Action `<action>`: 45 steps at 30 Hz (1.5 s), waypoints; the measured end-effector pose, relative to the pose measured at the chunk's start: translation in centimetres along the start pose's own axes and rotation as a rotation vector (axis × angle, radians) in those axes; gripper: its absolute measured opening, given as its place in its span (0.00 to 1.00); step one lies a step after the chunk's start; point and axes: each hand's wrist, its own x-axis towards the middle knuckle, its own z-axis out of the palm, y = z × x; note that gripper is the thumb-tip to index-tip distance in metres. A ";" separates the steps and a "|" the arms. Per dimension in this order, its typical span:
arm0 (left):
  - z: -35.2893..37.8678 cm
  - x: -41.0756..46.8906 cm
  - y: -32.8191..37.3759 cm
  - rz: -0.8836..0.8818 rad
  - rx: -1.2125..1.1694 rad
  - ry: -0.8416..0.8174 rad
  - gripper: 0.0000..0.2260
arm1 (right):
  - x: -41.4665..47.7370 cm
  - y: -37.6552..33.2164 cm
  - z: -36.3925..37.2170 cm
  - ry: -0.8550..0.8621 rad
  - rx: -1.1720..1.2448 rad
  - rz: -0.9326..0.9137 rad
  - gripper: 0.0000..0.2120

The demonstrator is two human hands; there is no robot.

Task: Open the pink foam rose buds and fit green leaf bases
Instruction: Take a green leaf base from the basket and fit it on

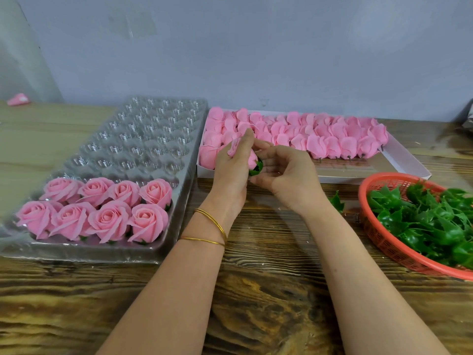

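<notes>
left hand [230, 172] grips a pink rose bud [252, 158], right hand [288, 172] holds its green leaf base [257, 168]; red basket [384, 243] at four o'clock.

Pink rose bud [252, 158] tilted, green leaf base [256, 168] on its lower end, closed buds [320, 139] packed in rows in a white box [345, 178], eight opened roses [102, 208] seated in a clear tray [143, 139], spare leaf bases [422, 216] heaped in a red basket [363, 196]
</notes>
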 end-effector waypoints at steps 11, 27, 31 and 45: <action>0.0 0.2 0.1 -0.055 -0.016 -0.013 0.17 | 0.5 0.1 -0.3 0.047 0.268 0.182 0.13; -0.1 0.1 -0.1 -0.040 0.030 -0.094 0.15 | 0.5 0.4 -0.6 -0.009 0.564 0.272 0.13; -0.1 0.1 -0.2 -0.031 0.057 -0.093 0.13 | 0.5 0.4 -0.4 0.022 0.511 0.213 0.18; 0.1 0.2 0.1 -0.010 0.050 0.014 0.19 | 0.6 1.5 0.9 0.085 0.571 0.101 0.17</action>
